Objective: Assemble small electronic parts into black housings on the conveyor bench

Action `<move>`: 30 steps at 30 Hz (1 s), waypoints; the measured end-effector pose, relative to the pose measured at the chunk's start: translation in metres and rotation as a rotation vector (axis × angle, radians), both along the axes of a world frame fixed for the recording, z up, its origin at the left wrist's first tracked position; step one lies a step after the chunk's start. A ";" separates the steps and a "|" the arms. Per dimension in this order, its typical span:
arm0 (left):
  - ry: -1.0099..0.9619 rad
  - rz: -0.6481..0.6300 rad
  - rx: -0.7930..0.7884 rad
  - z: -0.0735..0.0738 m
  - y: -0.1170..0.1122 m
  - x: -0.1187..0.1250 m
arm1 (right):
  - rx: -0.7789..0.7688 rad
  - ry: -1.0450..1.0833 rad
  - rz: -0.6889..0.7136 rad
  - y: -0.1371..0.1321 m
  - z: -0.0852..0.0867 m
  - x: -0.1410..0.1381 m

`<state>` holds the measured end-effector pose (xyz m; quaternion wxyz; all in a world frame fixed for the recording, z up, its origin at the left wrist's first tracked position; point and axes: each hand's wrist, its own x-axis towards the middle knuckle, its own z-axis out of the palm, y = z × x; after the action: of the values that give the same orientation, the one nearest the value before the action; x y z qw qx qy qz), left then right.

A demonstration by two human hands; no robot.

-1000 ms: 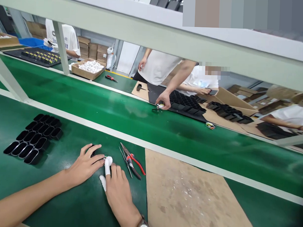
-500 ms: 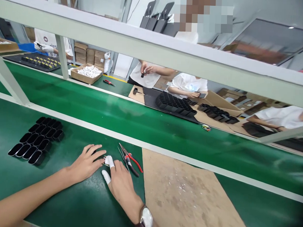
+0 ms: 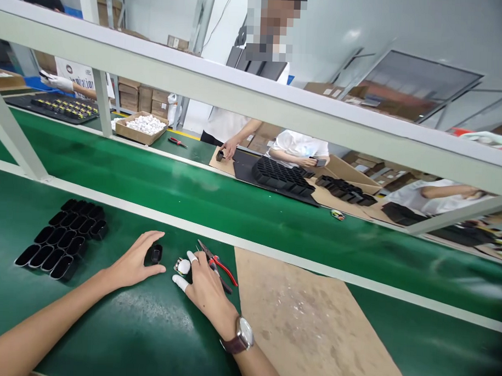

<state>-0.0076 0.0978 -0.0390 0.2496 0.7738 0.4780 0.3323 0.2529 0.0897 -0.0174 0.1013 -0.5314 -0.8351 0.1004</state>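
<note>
My left hand [image 3: 133, 263] is open on the green bench, thumb and fingers spread either side of a small black hollow part [image 3: 156, 254]. A gap shows between the fingertips and that part. To its right lies a small white rounded component [image 3: 183, 266] with metallic bits at its left side. My right hand [image 3: 206, 285], with white covers on thumb and index finger, is open beside this component. Whether a fingertip touches it I cannot tell. Red-handled pliers [image 3: 223, 269] lie just beyond my right hand, partly hidden by it, with a thin metal tool near their jaws.
Several black oval cups [image 3: 62, 236] stand in rows at left. A stained cardboard sheet [image 3: 296, 310] covers the bench at right. A pale rail [image 3: 151, 209] borders the green belt [image 3: 185, 180]. Co-workers handle black parts across it, near a box of white pieces [image 3: 141, 126].
My hands have moved apart, the left one leftward. The black part and the white component, mostly covered before, now show between them. A co-worker's hand has come down to the far cardboard.
</note>
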 end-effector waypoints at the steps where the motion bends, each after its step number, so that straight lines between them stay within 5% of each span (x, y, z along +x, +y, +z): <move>1: -0.023 0.005 -0.015 -0.004 -0.001 -0.001 | -0.023 0.045 0.010 0.003 -0.002 -0.001; 7: -0.052 0.017 -0.085 -0.012 -0.006 -0.010 | -0.044 0.298 0.053 0.010 -0.018 0.008; 21: 0.052 0.052 -0.099 -0.016 -0.007 -0.004 | 0.110 0.440 0.064 0.001 -0.055 0.021; 30: 0.087 0.052 -0.070 -0.014 -0.007 -0.001 | 0.111 0.513 0.095 0.003 -0.039 0.012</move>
<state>-0.0083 0.0905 -0.0527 0.2468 0.7658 0.5196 0.2876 0.2650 0.0928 -0.0561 0.3335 -0.4425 -0.8104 0.1905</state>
